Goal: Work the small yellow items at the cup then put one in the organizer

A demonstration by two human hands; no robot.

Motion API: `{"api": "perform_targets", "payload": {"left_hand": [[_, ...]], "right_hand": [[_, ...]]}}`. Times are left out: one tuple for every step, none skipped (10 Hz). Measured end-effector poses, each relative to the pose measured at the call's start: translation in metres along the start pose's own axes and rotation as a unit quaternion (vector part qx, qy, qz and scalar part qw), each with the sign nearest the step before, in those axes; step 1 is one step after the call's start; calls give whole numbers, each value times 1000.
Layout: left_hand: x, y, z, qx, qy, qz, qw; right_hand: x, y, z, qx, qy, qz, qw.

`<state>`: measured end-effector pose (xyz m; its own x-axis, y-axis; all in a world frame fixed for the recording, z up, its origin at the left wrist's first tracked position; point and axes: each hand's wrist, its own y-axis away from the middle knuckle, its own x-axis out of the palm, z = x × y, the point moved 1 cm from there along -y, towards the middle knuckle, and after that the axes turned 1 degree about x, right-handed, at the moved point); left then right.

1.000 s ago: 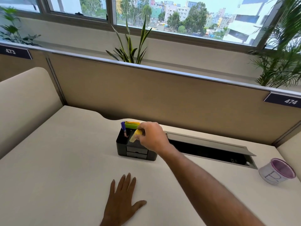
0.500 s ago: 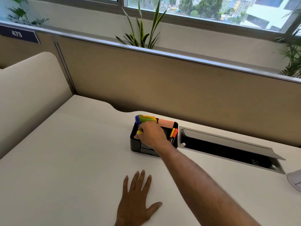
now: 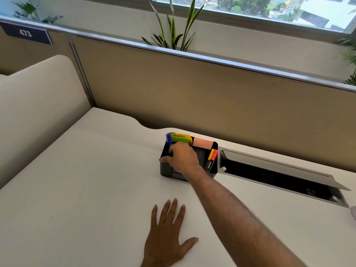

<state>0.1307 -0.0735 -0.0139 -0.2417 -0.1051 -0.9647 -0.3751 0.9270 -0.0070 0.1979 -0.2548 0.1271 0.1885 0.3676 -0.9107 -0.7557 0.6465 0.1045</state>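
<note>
The black desk organizer (image 3: 167,171) stands at the back of the white desk. My right hand (image 3: 184,158) lies over its left part, fingers curled down into a compartment and thumb on the left rim. No small yellow item shows in or under this hand; whether it holds one is hidden. My left hand (image 3: 166,233) rests flat on the desk near me, fingers spread, holding nothing. Only a sliver of the cup (image 3: 353,212) shows at the right edge.
The organizer holds blue, green and orange items (image 3: 179,138) at the back left, a pink pad (image 3: 202,143), and yellow and red markers (image 3: 211,158). An open cable hatch (image 3: 269,176) lies to its right. Beige partitions (image 3: 192,97) bound the desk behind and left.
My right hand has gone lower into the organizer's left compartment, and the yellow item seen in its fingers earlier no longer shows. My left hand stays flat. The view has tilted down and leftward.
</note>
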Motion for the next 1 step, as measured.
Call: {"api": "perform_targets", "payload": {"left_hand": [[2, 1, 0, -4, 4, -12, 1000]], "right_hand": [[4, 0, -2, -11, 4, -10, 1000]]}}
